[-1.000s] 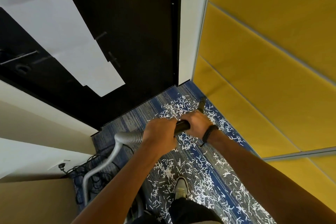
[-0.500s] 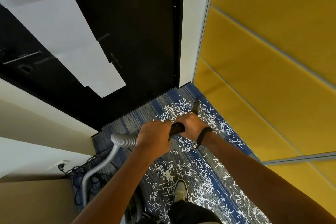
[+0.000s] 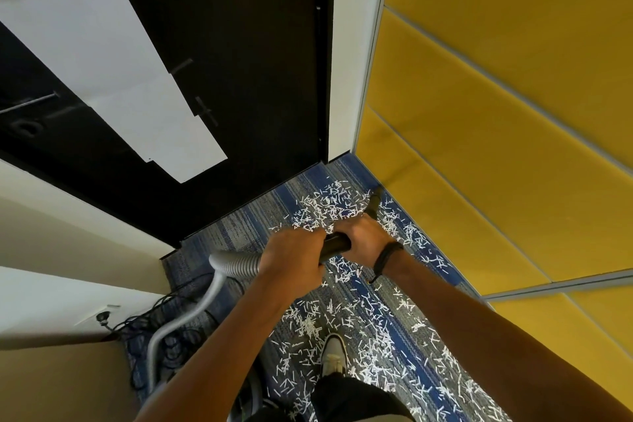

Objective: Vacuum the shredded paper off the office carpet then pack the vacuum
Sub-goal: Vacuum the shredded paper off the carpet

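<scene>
White shredded paper [image 3: 329,204] lies scattered over the blue and grey striped carpet [image 3: 239,226], from the far corner back to my feet. My left hand [image 3: 293,259] grips the black vacuum wand [image 3: 335,245] where the grey ribbed hose [image 3: 236,264] joins it. My right hand [image 3: 364,240] holds the same wand a little further forward. The wand's black nozzle [image 3: 375,199] touches the carpet close to the yellow wall. The hose curves down to the left. The vacuum body is hidden behind my left arm.
A black door [image 3: 239,62] closes the far end of the carpet strip. Yellow padded wall panels [image 3: 496,113] run along the right. Tangled black cables [image 3: 171,329] and a wall socket [image 3: 102,317] sit at the lower left. My shoe [image 3: 334,351] stands among the shreds.
Both hands and the wand have shifted slightly left and back, and the nozzle has slid along the carpet towards the yellow wall's base. My grip on the wand is unchanged.
</scene>
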{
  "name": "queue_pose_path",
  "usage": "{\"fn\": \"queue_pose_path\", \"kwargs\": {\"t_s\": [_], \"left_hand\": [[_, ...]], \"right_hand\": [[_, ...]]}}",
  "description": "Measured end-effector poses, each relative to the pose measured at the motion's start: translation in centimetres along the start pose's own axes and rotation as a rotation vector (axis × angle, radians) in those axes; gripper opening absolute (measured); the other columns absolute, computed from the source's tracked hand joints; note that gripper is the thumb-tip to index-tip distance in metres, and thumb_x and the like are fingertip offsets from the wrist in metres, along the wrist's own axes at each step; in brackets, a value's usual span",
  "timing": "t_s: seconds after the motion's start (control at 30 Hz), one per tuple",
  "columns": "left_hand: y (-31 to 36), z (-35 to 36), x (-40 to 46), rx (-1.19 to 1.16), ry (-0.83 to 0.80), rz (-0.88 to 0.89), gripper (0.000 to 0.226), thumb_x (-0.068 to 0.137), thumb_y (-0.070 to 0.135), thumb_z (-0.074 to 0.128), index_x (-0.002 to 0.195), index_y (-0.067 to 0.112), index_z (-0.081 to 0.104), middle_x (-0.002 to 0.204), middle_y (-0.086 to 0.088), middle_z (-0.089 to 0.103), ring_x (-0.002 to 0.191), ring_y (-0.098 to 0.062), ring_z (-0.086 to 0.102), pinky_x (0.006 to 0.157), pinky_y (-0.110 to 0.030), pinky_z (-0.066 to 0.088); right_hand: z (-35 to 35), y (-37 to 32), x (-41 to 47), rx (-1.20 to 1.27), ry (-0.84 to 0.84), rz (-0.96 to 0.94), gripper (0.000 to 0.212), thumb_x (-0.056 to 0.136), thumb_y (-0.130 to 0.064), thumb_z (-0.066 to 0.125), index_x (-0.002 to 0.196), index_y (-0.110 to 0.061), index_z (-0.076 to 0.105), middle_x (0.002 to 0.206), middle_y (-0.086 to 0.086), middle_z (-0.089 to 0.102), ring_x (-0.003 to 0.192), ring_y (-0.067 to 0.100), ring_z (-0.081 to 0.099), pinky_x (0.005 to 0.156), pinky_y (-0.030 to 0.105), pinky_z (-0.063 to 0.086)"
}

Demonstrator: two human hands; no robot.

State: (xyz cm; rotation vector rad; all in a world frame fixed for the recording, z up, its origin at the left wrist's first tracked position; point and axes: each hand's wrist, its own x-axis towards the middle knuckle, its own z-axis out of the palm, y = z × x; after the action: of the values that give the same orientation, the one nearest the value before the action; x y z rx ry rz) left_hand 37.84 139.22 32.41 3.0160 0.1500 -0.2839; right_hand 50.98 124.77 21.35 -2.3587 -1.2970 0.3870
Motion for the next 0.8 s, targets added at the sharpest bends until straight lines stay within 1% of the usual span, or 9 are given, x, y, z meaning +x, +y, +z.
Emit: {"fn": "queue_pose_path", "kwargs": {"t_s": [0.07,0.2,0.3,0.37,0.43,0.5,0.6,0.7,0.8], "left_hand": [[-0.5,-0.1,0.0,-0.014,0.005,0.017,0.046,0.094,0.043,0.069,0.134,0.024,0.057,0.107,0.002,0.073,0.094,-0.018,0.070,0.083,-0.033,0.056],[-1.7,-0.7,0.0,-0.023,0.012,0.020,0.046,0.092,0.042,0.071,0.134,0.026,0.058,0.104,0.003,0.072,0.092,-0.017,0.069,0.082,-0.032,0.056],[-2.6,-1.2,0.0,-0.049,0.009,-0.007,0.047,0.091,0.042,0.072,0.134,0.030,0.058,0.101,0.007,0.071,0.089,-0.014,0.068,0.081,-0.032,0.058],[-3.3,-1.5,-0.1,-0.050,0.010,-0.020,0.048,0.090,0.043,0.072,0.134,0.031,0.059,0.101,0.008,0.071,0.089,-0.013,0.069,0.081,-0.032,0.059],[-3.8,-1.7,-0.3,-0.043,0.017,-0.033,0.049,0.090,0.044,0.073,0.135,0.032,0.058,0.106,0.008,0.072,0.093,-0.014,0.069,0.082,-0.031,0.058],[-4.3,-2.0,-0.6,-0.044,0.026,-0.056,0.050,0.090,0.044,0.073,0.136,0.032,0.057,0.109,0.008,0.071,0.097,-0.014,0.069,0.085,-0.031,0.057],[-5.2,-2.3,-1.1,-0.025,0.044,-0.078,0.045,0.092,0.046,0.071,0.133,0.030,0.059,0.106,0.008,0.071,0.095,-0.013,0.069,0.082,-0.027,0.053],[-6.2,-2.5,-1.4,0.003,0.040,-0.112,0.044,0.093,0.046,0.069,0.133,0.032,0.058,0.106,0.008,0.071,0.094,-0.013,0.068,0.080,-0.026,0.049],[-7.0,-2.4,-1.7,0.016,0.025,-0.146,0.047,0.091,0.045,0.069,0.135,0.034,0.056,0.108,0.007,0.072,0.095,-0.015,0.069,0.082,-0.029,0.054]], "right_hand": [[0.0,-0.4,0.0,0.003,0.015,-0.004,0.012,0.083,-0.014,0.076,0.085,-0.020,0.065,0.077,-0.009,0.068,0.071,0.012,0.064,0.080,0.029,0.052],[-0.3,-1.3,0.5,0.014,0.031,-0.011,0.010,0.084,-0.012,0.075,0.085,-0.017,0.067,0.077,-0.005,0.069,0.071,0.015,0.066,0.076,0.029,0.053],[-0.3,-2.1,1.6,0.022,0.032,-0.003,0.012,0.083,-0.011,0.075,0.085,-0.019,0.066,0.076,-0.004,0.069,0.070,0.014,0.065,0.073,0.032,0.057],[-0.2,-2.4,2.3,0.036,0.025,0.005,0.014,0.082,-0.012,0.075,0.085,-0.021,0.065,0.076,-0.005,0.069,0.070,0.013,0.065,0.074,0.034,0.058],[-0.1,-2.9,3.1,0.045,0.030,-0.011,0.016,0.081,-0.010,0.076,0.086,-0.021,0.065,0.078,-0.005,0.070,0.072,0.013,0.066,0.077,0.034,0.057],[-0.1,-3.6,3.8,0.059,0.027,-0.030,0.017,0.080,-0.008,0.076,0.086,-0.020,0.066,0.079,-0.004,0.071,0.072,0.012,0.065,0.078,0.031,0.055],[-0.1,-4.6,5.0,0.071,0.021,-0.070,0.014,0.082,-0.008,0.074,0.085,-0.019,0.066,0.079,-0.002,0.071,0.070,0.009,0.059,0.078,0.025,0.048],[0.5,-5.3,6.3,0.070,0.003,-0.100,0.011,0.083,-0.011,0.073,0.085,-0.018,0.066,0.078,-0.002,0.070,0.070,0.011,0.060,0.080,0.030,0.052],[1.0,-5.8,7.3,0.063,-0.036,-0.113,0.010,0.085,-0.011,0.073,0.087,-0.017,0.066,0.079,-0.003,0.070,0.072,0.012,0.063,0.080,0.032,0.054]]}}
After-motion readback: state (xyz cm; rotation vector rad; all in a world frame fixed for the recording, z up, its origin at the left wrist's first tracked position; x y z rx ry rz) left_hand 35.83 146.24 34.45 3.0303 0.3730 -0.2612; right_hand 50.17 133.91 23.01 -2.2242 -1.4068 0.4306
